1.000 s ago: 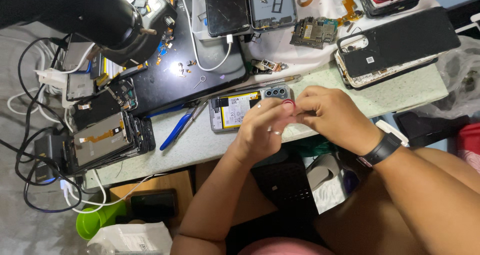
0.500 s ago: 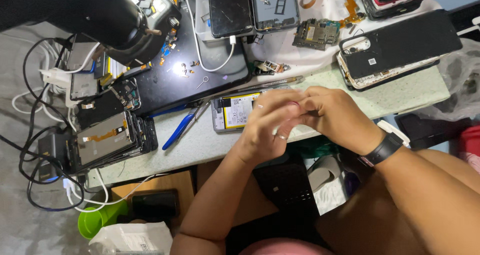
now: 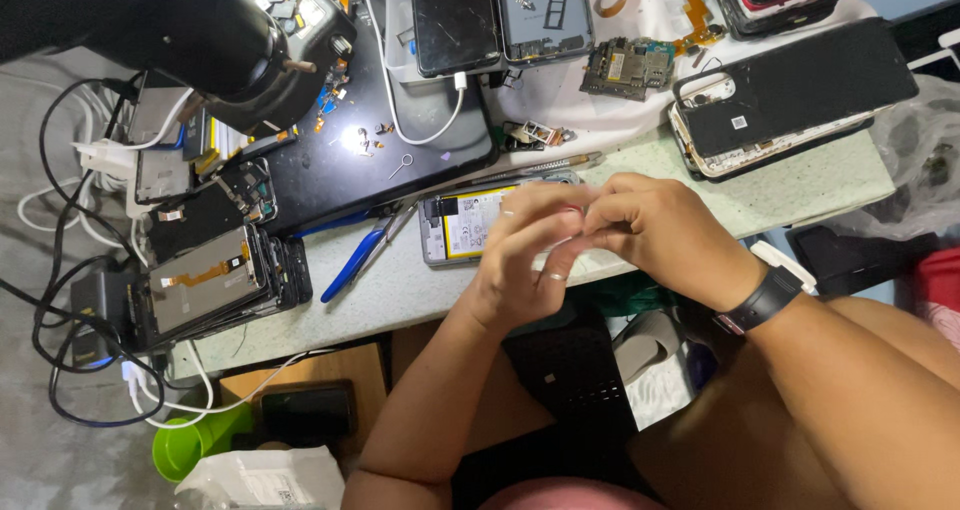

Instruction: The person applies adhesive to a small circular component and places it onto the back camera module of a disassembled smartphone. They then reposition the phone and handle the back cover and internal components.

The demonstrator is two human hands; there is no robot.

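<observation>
Two hands meet over the near edge of your bench, fingertips pressed together. Far to their left lies a stack of opened phones with copper flex cables [image 3: 205, 275], and just beside it, nearer your hands, blue-handled pliers [image 3: 355, 260] rest on the pale tabletop [image 3: 400, 290]. Beyond the pliers, up and left of your hands, sits a black work mat [image 3: 330, 170] under the microscope barrel [image 3: 215, 40].

Your left hand [image 3: 525, 260] is curled, its fingers pinched toward the right one; whatever sits between the fingertips is too small and hidden to make out, so you cannot tell if it grips anything. Directly under and behind that hand lies the opened phone with the yellow-labelled battery [image 3: 470, 220], its right part covered by your fingers, and metal tweezers [image 3: 545, 165] lie just past it.

Your right hand [image 3: 665, 235], smartwatch [image 3: 762, 300] on the wrist, is closed loosely with fingertips touching the left hand's. Beyond it to the right lies a black phone back cover [image 3: 800, 85], well apart.
</observation>
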